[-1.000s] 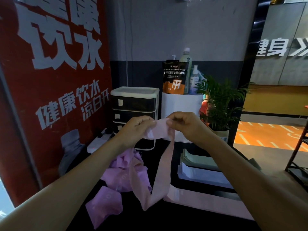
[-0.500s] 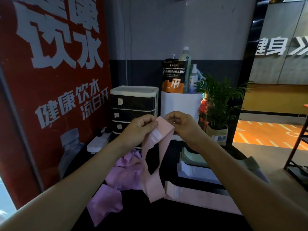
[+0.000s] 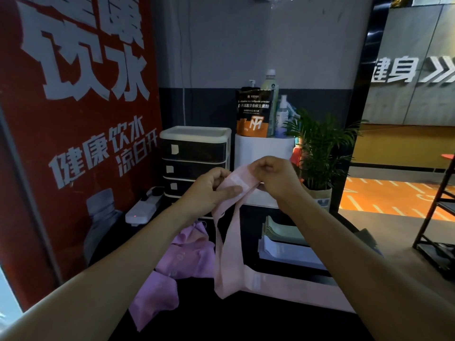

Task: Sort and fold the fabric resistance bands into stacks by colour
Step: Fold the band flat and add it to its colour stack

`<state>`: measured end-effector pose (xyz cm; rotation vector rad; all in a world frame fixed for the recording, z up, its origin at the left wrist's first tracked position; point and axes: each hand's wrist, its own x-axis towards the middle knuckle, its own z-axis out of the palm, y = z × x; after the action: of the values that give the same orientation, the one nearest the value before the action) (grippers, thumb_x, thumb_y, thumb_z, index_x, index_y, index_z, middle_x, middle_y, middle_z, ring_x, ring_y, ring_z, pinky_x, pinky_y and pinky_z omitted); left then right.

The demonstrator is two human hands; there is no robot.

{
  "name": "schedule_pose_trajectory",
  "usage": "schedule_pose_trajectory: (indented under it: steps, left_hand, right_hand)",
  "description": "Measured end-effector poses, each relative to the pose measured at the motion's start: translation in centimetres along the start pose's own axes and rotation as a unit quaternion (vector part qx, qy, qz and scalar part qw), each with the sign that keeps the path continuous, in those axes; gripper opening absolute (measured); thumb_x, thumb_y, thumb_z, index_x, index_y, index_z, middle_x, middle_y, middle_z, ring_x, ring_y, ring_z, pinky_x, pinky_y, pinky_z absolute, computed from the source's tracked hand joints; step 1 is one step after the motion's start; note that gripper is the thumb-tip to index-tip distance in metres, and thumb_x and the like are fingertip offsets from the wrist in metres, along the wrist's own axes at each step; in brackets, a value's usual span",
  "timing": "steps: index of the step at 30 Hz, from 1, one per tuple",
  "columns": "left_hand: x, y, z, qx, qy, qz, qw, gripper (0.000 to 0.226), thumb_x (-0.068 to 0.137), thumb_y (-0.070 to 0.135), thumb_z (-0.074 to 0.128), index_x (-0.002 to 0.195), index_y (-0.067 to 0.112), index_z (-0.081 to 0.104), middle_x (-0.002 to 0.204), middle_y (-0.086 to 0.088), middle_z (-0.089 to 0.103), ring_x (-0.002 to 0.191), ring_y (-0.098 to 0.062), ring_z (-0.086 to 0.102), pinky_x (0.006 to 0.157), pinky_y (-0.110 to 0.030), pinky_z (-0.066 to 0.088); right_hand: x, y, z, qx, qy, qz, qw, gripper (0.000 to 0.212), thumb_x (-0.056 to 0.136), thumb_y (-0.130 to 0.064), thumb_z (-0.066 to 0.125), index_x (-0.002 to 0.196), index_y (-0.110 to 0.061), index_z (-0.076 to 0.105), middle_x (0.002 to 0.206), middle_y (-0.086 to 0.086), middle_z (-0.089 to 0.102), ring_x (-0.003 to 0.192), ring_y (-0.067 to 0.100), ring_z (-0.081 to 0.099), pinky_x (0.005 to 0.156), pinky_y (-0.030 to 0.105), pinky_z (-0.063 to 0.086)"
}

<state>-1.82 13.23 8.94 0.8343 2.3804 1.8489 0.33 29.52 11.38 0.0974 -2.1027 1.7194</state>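
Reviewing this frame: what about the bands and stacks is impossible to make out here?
- Head view: right forearm covers the near ends of the green stack and white stack; band counts unreadable.
- Purple bands lie crumpled; number unclear, print too small.
- Label on the pink band held by left hand and right hand: blurred.

A red banner [image 3: 73,134] with white Chinese lettering stands at left. Behind the dark desk [image 3: 246,316]: grey wall [image 3: 270,40], black-and-white drawer unit [image 3: 194,153], potted palm [image 3: 320,148]. Orange floor [image 3: 394,198] lies at right.
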Motion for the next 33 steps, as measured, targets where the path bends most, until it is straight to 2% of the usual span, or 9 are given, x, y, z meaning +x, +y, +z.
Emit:
schedule_pose_trajectory:
  steps: [3, 6, 12, 15, 18, 22, 25, 28, 33]
  left_hand:
    - [-0.1, -1.0, -0.3, 0.021, -0.018, -0.032, 0.999, 0.026, 0.080, 0.019, 0.072, 0.103, 0.014, 0.062, 0.092, 0.000, 0.069, 0.081, -0.011, 0.064, 0.072, -0.022, 0.052]
    - [-0.5, -2.8, -1.1, 0.122, -0.053, -0.058, 0.989, 0.024, 0.076, 0.021, 0.077, 0.097, 0.022, 0.065, 0.092, 0.002, 0.068, 0.080, -0.011, 0.062, 0.070, -0.023, 0.049]
    - [-1.2, -6.1, -2.7, 0.304, -0.136, -0.100, 0.938, 0.017, 0.075, 0.030, 0.077, 0.087, 0.025, 0.066, 0.083, 0.008, 0.067, 0.074, -0.006, 0.059, 0.066, -0.018, 0.045]
    - [-1.3, -7.4, -3.3, 0.359, -0.150, -0.111, 0.915, 0.018, 0.079, 0.031, 0.073, 0.074, 0.035, 0.057, 0.069, 0.016, 0.056, 0.065, -0.001, 0.052, 0.058, -0.017, 0.037]
    - [-1.0, -8.5, -3.8, 0.379, -0.110, -0.097, 0.914, 0.012, 0.084, 0.031, 0.067, 0.079, 0.031, 0.056, 0.072, 0.014, 0.054, 0.070, -0.007, 0.053, 0.060, -0.020, 0.037]
    - [-0.6, -8.7, -3.5, 0.327, -0.045, -0.100, 0.939, 0.017, 0.085, 0.030, 0.066, 0.094, 0.023, 0.053, 0.090, 0.006, 0.060, 0.084, -0.012, 0.057, 0.080, -0.030, 0.048]
    - [-0.5, -8.6, -3.1, 0.258, -0.010, -0.108, 0.960, 0.017, 0.082, 0.029, 0.070, 0.091, 0.020, 0.059, 0.092, 0.003, 0.064, 0.086, -0.013, 0.059, 0.081, -0.030, 0.048]
    - [-0.3, -8.7, -2.9, 0.243, -0.025, -0.092, 0.965, 0.010, 0.079, 0.025, 0.074, 0.085, 0.022, 0.066, 0.090, 0.002, 0.069, 0.091, -0.016, 0.063, 0.089, -0.033, 0.051]
    - [0.1, -7.1, -1.5, 0.210, -0.042, -0.079, 0.973, 0.014, 0.081, 0.012, 0.072, 0.084, 0.022, 0.063, 0.091, 0.001, 0.067, 0.093, -0.017, 0.064, 0.094, -0.035, 0.051]
  right_hand:
    - [1.1, 0.9, -1.3, -0.002, 0.074, 0.019, 0.997, 0.019, 0.093, -0.004, 0.051, 0.078, -0.009, 0.060, 0.084, 0.005, 0.060, 0.087, 0.025, 0.058, 0.082, 0.046, 0.055]
    - [1.8, 2.0, -3.4, 0.013, 0.152, 0.048, 0.987, 0.018, 0.094, -0.009, 0.050, 0.079, -0.006, 0.059, 0.079, 0.004, 0.057, 0.082, 0.022, 0.058, 0.071, 0.035, 0.055]
    - [1.6, 4.8, -6.4, -0.055, 0.244, 0.072, 0.966, 0.023, 0.088, -0.004, 0.048, 0.080, 0.015, 0.058, 0.072, 0.026, 0.053, 0.065, 0.039, 0.049, 0.065, 0.043, 0.052]
    - [1.1, 5.7, -7.4, -0.045, 0.260, 0.100, 0.959, 0.021, 0.084, -0.005, 0.048, 0.066, 0.000, 0.058, 0.068, 0.014, 0.054, 0.066, 0.029, 0.053, 0.063, 0.035, 0.047]
    - [0.4, 6.3, -7.8, -0.039, 0.253, 0.115, 0.960, 0.015, 0.084, -0.008, 0.052, 0.073, -0.007, 0.063, 0.069, 0.008, 0.056, 0.069, 0.024, 0.056, 0.059, 0.030, 0.046]
    - [0.0, 7.0, -8.1, -0.039, 0.273, 0.120, 0.954, 0.020, 0.086, -0.008, 0.052, 0.074, 0.005, 0.061, 0.068, 0.018, 0.053, 0.067, 0.026, 0.051, 0.065, 0.034, 0.046]
    - [-0.3, 7.0, -8.6, -0.022, 0.264, 0.130, 0.955, 0.023, 0.090, -0.010, 0.054, 0.068, -0.013, 0.059, 0.072, 0.012, 0.057, 0.076, 0.028, 0.057, 0.077, 0.045, 0.054]
    - [-0.7, 6.6, -8.7, 0.008, 0.213, 0.118, 0.970, 0.022, 0.090, -0.010, 0.056, 0.069, -0.016, 0.059, 0.080, 0.012, 0.058, 0.082, 0.034, 0.059, 0.078, 0.052, 0.055]
    - [-1.3, 5.6, -6.9, 0.033, 0.078, 0.092, 0.992, 0.020, 0.090, -0.001, 0.056, 0.072, -0.009, 0.061, 0.080, 0.009, 0.060, 0.081, 0.023, 0.058, 0.071, 0.037, 0.055]
